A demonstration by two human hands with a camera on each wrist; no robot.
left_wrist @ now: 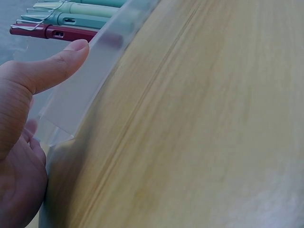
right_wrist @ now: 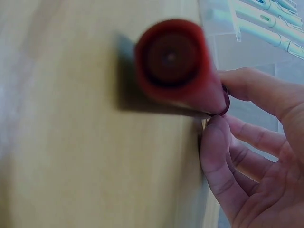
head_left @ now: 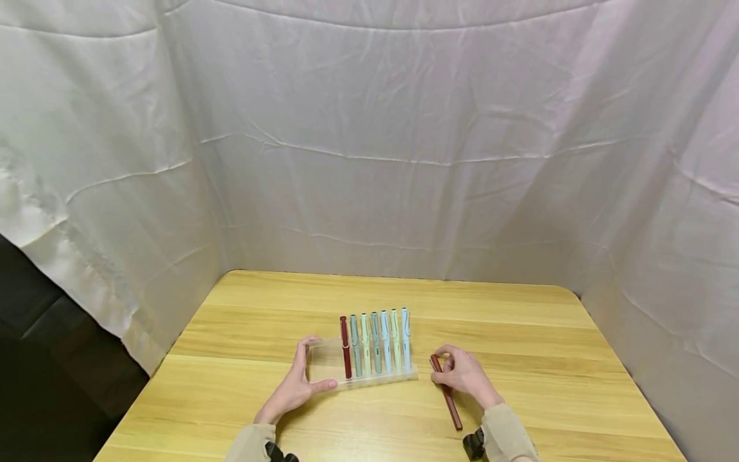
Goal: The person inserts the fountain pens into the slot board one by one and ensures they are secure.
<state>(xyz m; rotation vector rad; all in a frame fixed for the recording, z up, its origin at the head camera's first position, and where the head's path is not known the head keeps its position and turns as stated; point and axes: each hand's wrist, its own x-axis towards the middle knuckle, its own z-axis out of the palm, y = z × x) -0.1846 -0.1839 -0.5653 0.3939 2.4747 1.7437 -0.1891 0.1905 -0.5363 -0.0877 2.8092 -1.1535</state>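
Note:
A clear plastic pen stand (head_left: pixel 326 360) sits in the middle of the wooden table, its left part bare. My left hand (head_left: pixel 293 387) grips the stand's left end, thumb along the front edge and fingers round the back. Side by side on the stand lean several pens: a dark red pen (head_left: pixel 346 351) leftmost, then grey-green, pale green and light blue ones (head_left: pixel 406 340). To the right of the stand, my right hand (head_left: pixel 466 376) pinches another dark red pen (head_left: pixel 453 409) near its far end. In the right wrist view that pen (right_wrist: pixel 209 95) points its round end toward the camera.
The wooden table (head_left: pixel 554 366) has rounded far corners. Pale cloth curtains (head_left: pixel 375 192) hang behind it and on both sides. At the lower left, a dark area (head_left: pixel 52 359) lies beyond the curtain's edge.

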